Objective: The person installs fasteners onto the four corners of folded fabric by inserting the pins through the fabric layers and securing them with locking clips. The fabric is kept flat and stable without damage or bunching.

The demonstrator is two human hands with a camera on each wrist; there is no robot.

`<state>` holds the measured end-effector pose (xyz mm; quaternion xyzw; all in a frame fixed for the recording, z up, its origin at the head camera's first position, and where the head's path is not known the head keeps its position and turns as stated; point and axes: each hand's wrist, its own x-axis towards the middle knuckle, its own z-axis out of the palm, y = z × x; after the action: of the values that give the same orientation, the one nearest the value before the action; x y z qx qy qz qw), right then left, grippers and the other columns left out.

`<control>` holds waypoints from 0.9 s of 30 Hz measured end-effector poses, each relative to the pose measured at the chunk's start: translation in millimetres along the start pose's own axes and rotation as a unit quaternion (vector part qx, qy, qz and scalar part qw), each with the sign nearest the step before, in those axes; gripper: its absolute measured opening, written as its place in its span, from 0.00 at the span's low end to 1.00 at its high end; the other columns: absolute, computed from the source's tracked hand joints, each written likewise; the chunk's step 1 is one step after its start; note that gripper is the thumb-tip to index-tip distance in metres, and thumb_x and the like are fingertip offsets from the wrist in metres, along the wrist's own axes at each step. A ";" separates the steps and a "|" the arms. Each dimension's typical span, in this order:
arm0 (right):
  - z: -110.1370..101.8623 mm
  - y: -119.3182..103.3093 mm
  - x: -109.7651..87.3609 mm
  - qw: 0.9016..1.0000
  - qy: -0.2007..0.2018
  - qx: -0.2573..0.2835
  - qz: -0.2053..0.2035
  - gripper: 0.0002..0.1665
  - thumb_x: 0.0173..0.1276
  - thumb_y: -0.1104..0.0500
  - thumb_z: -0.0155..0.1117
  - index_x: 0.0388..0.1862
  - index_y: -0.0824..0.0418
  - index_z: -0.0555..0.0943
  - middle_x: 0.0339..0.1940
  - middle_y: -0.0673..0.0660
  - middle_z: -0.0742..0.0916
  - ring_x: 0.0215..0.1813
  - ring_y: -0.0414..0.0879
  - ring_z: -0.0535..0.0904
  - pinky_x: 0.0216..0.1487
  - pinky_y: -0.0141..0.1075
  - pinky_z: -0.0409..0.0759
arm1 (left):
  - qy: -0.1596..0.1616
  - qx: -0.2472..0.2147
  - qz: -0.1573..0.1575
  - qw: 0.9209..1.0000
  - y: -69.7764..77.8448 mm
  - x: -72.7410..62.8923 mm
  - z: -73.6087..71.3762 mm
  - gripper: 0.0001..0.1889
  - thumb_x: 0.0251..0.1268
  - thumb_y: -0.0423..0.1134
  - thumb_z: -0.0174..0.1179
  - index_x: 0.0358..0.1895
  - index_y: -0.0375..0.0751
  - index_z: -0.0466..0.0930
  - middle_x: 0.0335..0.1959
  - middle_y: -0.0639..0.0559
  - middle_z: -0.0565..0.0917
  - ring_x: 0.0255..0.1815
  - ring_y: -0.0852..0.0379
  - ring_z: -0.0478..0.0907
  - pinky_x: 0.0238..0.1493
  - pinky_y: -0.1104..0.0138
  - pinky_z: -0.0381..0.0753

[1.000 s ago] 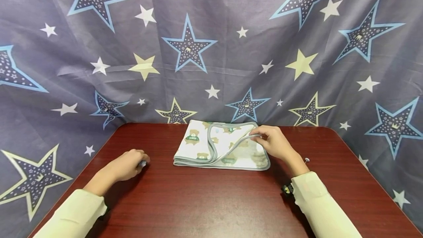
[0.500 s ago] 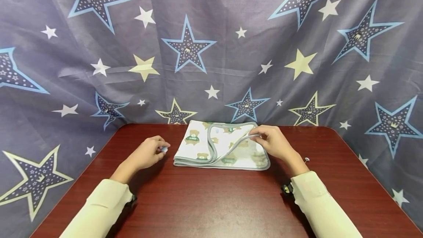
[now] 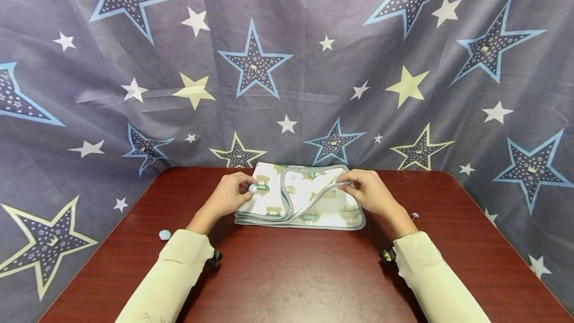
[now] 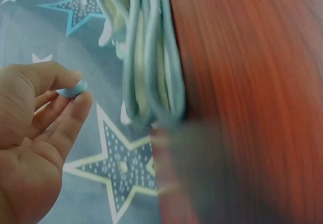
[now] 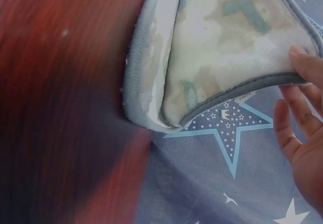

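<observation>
A folded white bear-print blanket (image 3: 264, 202) with grey edging lies near the far edge of the table. Over its left part my left hand (image 3: 228, 195) pinches a small light-blue domed cap (image 3: 252, 188) between thumb and fingertips. The cap (image 4: 75, 89) shows clearly in the left wrist view, beside the stacked grey folds. My right hand (image 3: 371, 192) pinches the edge of the upper layer at the blanket's right side and lifts it. In the right wrist view the raised layer (image 5: 217, 37) stands apart from the one under it.
Another light-blue domed cap (image 3: 164, 235) lies on the brown table (image 3: 296, 273), left of my left sleeve. A small round-headed pin-like piece (image 3: 415, 216) stands right of my right wrist. A star-print curtain (image 3: 305, 88) hangs right behind the table.
My left hand has moved right and away from me, from the table's left side to over the blanket, carrying the cap. The other cap has come into sight. My right hand holds still.
</observation>
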<state>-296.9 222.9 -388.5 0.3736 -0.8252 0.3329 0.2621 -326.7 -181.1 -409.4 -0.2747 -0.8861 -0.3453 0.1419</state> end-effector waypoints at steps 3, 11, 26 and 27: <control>0.9 -0.1 0.2 1.000 -0.001 0.001 0.000 0.11 0.59 0.72 0.75 0.39 0.60 0.89 0.34 0.53 0.90 0.33 0.40 0.79 0.32 0.47 0.81 | 0.015 -0.030 -0.009 0.999 7.7 7.8 11.1 0.15 0.54 0.24 0.70 0.47 0.29 0.87 0.42 0.41 0.87 0.38 0.50 0.87 0.42 0.61 0.87; 1.8 0.2 -0.3 1.000 0.000 -0.004 -0.002 0.11 0.58 0.71 0.76 0.39 0.59 0.89 0.34 0.51 0.90 0.33 0.39 0.80 0.32 0.45 0.81 | 0.044 -0.108 -0.048 0.992 38.5 25.4 47.9 0.14 0.55 0.25 0.71 0.47 0.31 0.88 0.44 0.39 0.88 0.40 0.48 0.88 0.44 0.63 0.87; 3.1 0.3 -0.1 1.000 -0.002 -0.001 -0.008 0.13 0.58 0.71 0.77 0.39 0.58 0.89 0.34 0.49 0.90 0.31 0.38 0.78 0.31 0.45 0.81 | 0.014 -0.186 -0.059 0.981 80.3 56.0 102.3 0.14 0.59 0.27 0.71 0.50 0.34 0.87 0.43 0.45 0.89 0.43 0.53 0.86 0.48 0.67 0.85; 3.3 0.5 0.0 1.000 -0.003 0.000 -0.009 0.12 0.58 0.71 0.77 0.39 0.58 0.89 0.34 0.49 0.90 0.30 0.38 0.78 0.31 0.45 0.80 | 0.013 -0.187 -0.059 0.980 82.4 57.4 104.9 0.14 0.59 0.27 0.71 0.50 0.34 0.87 0.44 0.45 0.89 0.44 0.53 0.86 0.48 0.67 0.85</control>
<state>-298.0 220.7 -390.8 0.3821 -0.8227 0.3289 0.2625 -331.5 -36.1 -415.7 -0.2392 -0.8185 -0.5164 0.0787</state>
